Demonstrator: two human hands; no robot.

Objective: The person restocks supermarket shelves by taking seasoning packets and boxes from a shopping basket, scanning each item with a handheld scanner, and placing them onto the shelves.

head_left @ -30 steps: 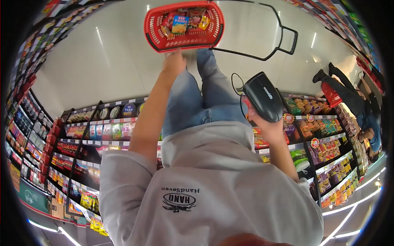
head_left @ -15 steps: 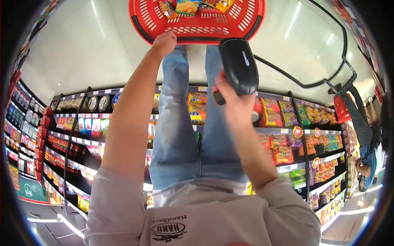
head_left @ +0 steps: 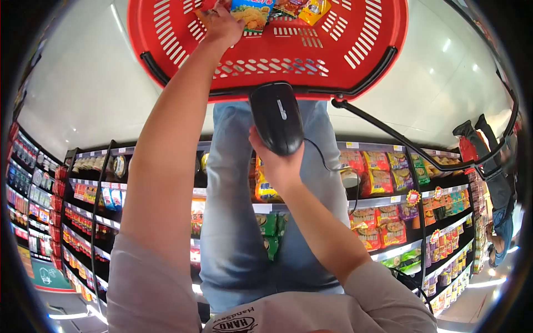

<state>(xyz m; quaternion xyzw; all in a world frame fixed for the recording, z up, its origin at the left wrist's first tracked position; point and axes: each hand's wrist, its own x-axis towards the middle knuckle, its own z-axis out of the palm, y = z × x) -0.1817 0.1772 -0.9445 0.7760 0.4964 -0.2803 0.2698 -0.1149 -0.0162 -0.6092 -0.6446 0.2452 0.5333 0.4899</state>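
Observation:
My left hand (head_left: 224, 28) reaches into the red shopping basket (head_left: 183, 65). Its thumb stands apart from the fingers, which rest at an orange-brown snack packet (head_left: 201, 18) beside a blue-green snack packet (head_left: 254, 18); I see no firm grip. My right hand (head_left: 279, 164) is wrapped round the grip of a black handheld barcode scanner (head_left: 276, 119). The scanner is in front of the basket's near rim, and a thin black cable (head_left: 317, 149) runs from it. A yellow packet (head_left: 315, 11) lies further right in the basket.
The basket's black handle (head_left: 383, 132) swings out to the right. Shelves of packaged food, including red and yellow noodle packs (head_left: 378, 182), stand behind my legs. Another person (head_left: 491, 150) is at the right edge. The pale tiled floor (head_left: 427, 77) surrounds the basket.
My left hand has gone from the basket's near rim to the packets inside. The scanner in my right hand has moved left and slightly down. The basket appears larger and closer.

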